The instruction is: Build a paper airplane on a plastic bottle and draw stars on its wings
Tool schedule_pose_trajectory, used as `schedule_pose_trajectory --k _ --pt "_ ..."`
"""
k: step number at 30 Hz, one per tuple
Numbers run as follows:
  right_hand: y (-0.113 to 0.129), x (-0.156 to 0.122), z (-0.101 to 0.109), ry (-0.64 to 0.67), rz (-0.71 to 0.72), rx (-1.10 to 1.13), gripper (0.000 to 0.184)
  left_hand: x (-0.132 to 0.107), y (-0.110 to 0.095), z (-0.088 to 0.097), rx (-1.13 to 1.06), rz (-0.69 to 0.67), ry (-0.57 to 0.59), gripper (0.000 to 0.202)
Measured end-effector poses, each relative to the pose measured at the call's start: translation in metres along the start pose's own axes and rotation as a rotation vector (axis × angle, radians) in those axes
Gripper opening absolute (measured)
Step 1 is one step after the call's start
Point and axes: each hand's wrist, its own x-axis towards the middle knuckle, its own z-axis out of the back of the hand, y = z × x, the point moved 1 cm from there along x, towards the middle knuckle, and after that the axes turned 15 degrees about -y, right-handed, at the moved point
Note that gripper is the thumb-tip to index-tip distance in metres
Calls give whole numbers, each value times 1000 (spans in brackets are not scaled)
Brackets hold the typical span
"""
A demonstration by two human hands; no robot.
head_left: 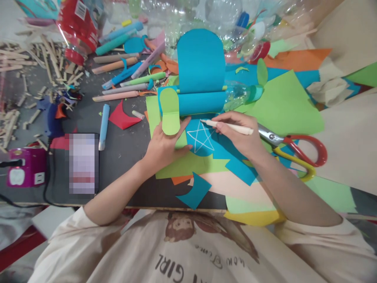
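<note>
A white-barrelled pen (234, 126) is gripped in my right hand (241, 135), its tip at the top point of a white star outline drawn on a blue rounded paper piece (202, 148). My left hand (166, 145) lies with fingers spread, pressing on the paper's left side. A folded light-green paper strip (171, 124) partly covers those fingers. Just beyond both hands lies a plastic bottle (237, 96) wrapped in blue paper, with a blue round-topped flap (201, 61) standing out from it. Green sheets (188, 169) lie under the work.
Large scissors (294, 143) with red and yellow handles lie by my right forearm. To the left are a phone (84, 163), a blue marker (104, 127), a glue gun (53, 116) and a purple box (26, 167). Markers, wood sticks (51, 55), a red bottle (78, 29) and paper scraps fill the back.
</note>
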Motion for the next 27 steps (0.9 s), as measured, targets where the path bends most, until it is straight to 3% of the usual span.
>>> schedule_pose_trajectory --k 17,27 --pt "6 0 -1 65 5 -72 19 -1 0 -1 -21 4 -24 65" --pt "8 0 0 98 8 -101 21 1 -3 4 40 -12 32 66"
